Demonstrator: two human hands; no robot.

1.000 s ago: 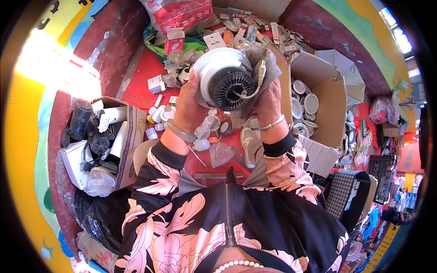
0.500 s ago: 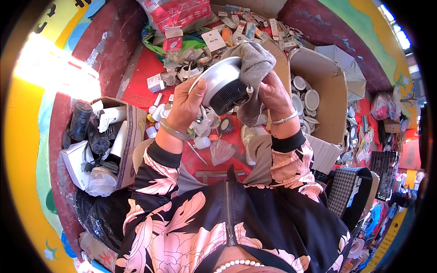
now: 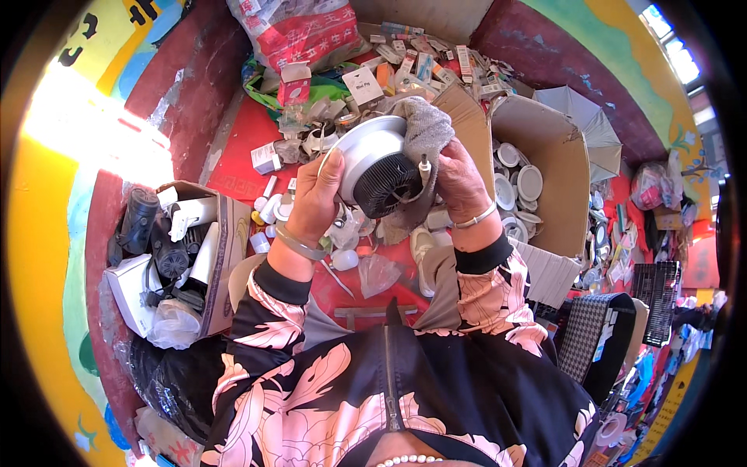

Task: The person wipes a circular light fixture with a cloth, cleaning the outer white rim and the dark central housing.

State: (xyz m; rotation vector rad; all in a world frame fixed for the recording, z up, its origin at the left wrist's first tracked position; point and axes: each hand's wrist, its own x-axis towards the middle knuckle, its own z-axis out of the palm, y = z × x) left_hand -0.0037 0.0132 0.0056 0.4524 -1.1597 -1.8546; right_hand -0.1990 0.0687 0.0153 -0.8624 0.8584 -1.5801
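Observation:
My left hand (image 3: 317, 191) grips the white rim of a round downlight (image 3: 362, 159), thumb on its near side. The lamp is tilted, its black finned heat sink (image 3: 383, 185) turned toward me, and a short cable with a connector (image 3: 424, 165) stands out from it. My right hand (image 3: 461, 183) is closed around a grey cloth (image 3: 426, 128), which drapes over the lamp's far right side and hangs down behind it. The right fingertips are partly hidden by the cloth.
A cardboard box (image 3: 574, 156) of round white lamps stands at the right. Another box (image 3: 226, 257) at the left holds black and white fixtures. Small cartons (image 3: 424, 66) lie heaped at the back, near a red and white sack (image 3: 299, 35). Bulbs and plastic bags (image 3: 380, 274) lie before me.
Both hands have come slightly lower and nearer with the lamp and cloth. The heat sink faces me a little more, and the right hand has shifted slightly left.

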